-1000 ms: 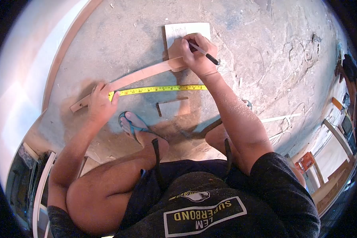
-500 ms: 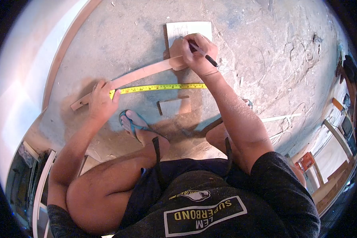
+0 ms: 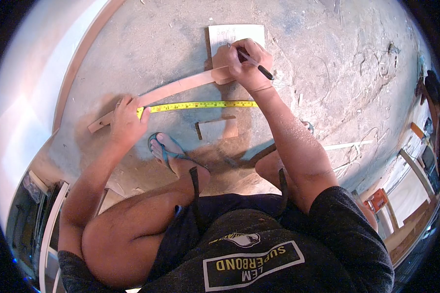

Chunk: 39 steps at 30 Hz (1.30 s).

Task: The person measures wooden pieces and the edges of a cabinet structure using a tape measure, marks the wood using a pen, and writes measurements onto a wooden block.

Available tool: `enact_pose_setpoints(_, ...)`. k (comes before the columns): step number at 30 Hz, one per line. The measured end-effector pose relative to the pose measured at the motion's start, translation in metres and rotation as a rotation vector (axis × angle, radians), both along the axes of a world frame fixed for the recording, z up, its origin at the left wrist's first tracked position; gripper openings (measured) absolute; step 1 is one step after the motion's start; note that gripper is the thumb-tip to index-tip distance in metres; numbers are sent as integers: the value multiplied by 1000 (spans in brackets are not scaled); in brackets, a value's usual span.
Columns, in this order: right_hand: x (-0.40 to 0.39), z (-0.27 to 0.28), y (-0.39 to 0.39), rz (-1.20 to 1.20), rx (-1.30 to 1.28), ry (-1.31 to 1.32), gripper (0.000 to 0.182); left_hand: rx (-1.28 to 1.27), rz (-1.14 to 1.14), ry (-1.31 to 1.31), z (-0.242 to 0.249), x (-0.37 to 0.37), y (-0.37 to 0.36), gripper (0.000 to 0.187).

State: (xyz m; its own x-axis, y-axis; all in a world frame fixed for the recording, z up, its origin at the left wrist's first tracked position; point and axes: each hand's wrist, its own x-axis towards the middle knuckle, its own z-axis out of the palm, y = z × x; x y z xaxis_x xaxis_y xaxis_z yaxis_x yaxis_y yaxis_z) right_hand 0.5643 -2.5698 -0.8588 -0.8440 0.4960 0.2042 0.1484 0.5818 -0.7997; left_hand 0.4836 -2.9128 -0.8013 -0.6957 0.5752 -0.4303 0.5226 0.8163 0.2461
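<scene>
Over the grey concrete floor [image 3: 161,53], our left hand [image 3: 127,126] pinches springy-looking yellow measuring tape [image 3: 200,104], best edge-held; our right hand [image 3: 252,77] pinches a slim black-ended pen [image 3: 265,73].

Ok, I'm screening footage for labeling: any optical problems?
Head view: fisheye curvature and black corners; soft shadows around the left hand on the concrete floor; pale glare along the picture's left side; tape measure reasonably sharp; writing on the paper faint.
</scene>
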Motion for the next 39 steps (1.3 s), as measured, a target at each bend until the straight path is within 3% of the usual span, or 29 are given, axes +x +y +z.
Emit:
enact_pose_setpoints(9, -1, 0, 1, 58, 11, -10, 9, 6, -6, 13, 3, -1, 3, 32)
enact_pose_setpoints(12, 0, 5, 1, -2, -94, -20, 9, -16, 8, -26, 7, -2, 6, 33)
enact_pose_setpoints(39, -1, 1, 2, 34, -38, -3, 9, -38, 8, -11, 3, -1, 4, 34)
